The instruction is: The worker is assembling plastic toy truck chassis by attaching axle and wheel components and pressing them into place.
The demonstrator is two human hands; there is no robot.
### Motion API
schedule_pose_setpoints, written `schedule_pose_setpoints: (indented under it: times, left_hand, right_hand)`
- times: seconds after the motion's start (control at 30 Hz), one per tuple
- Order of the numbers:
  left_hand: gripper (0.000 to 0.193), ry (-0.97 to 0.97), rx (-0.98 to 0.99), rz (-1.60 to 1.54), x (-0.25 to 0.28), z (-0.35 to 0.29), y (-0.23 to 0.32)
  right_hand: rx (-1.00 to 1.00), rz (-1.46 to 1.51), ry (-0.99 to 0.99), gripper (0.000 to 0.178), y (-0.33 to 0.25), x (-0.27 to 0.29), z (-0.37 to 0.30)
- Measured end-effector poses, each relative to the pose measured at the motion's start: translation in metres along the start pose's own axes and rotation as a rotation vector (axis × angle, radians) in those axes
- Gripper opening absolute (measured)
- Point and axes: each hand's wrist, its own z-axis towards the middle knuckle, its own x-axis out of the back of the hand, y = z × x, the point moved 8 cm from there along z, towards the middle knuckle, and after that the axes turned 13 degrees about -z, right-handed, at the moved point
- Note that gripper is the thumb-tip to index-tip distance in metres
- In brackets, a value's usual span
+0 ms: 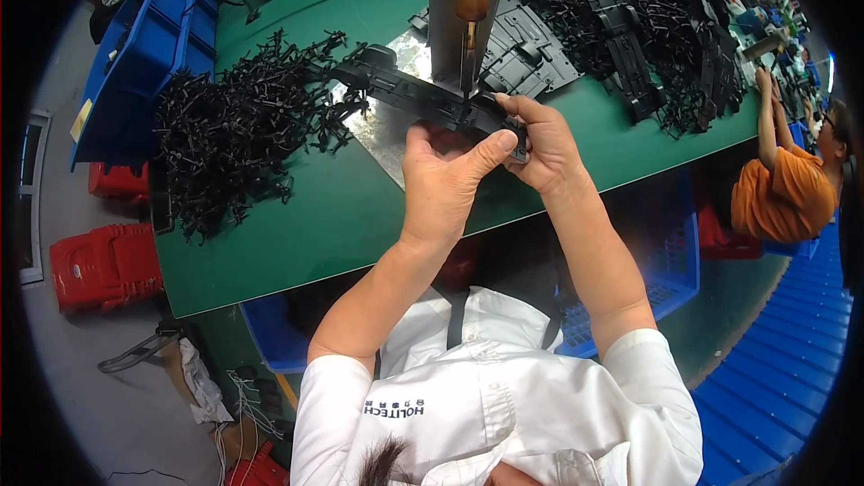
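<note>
A long black plastic chassis-like part (409,94) is held at a slant above a shiny metal plate (382,139) on the bench. My left hand (441,182) grips its near side, thumb on top and fingers tucked partly out of sight beneath. Around the part's right end closes my right hand (547,146), with thumb and fingers pinching the edge. From above hangs a screwdriving tool (472,0) with an amber sleeve. Its thin tip comes down to the part between my hands; whether it touches a screw is too small to tell.
On the green bench (297,261), a heap of small black plastic pieces (229,139) lies left. Flat black panels (531,49) and another heap with chassis parts (621,45) lie right. Blue bins (148,45) stand far left, red chairs (108,265) below. A person in orange (787,189) works at right.
</note>
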Motion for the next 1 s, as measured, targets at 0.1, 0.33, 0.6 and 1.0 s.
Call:
schedule_pose_setpoints:
  times: [0.1, 0.33, 0.6, 1.0]
  left_hand:
    - [0.047, 0.004, -0.011, 0.02, 0.0, 0.002, 0.0]
    - [0.048, 0.018, -0.018, 0.012, -0.001, 0.006, 0.0]
    - [0.048, 0.035, 0.045, -0.012, 0.006, -0.003, -0.002]
    - [0.054, -0.02, 0.152, -0.089, 0.036, -0.057, -0.003]
  right_hand:
    - [-0.012, -0.009, -0.008, 0.014, 0.0, -0.001, 0.0]
    - [-0.032, -0.023, -0.023, 0.014, -0.002, -0.004, -0.002]
    - [-0.003, -0.049, 0.06, 0.012, 0.0, 0.001, -0.007]
    - [0.259, -0.305, -0.085, 0.019, 0.017, -0.016, -0.058]
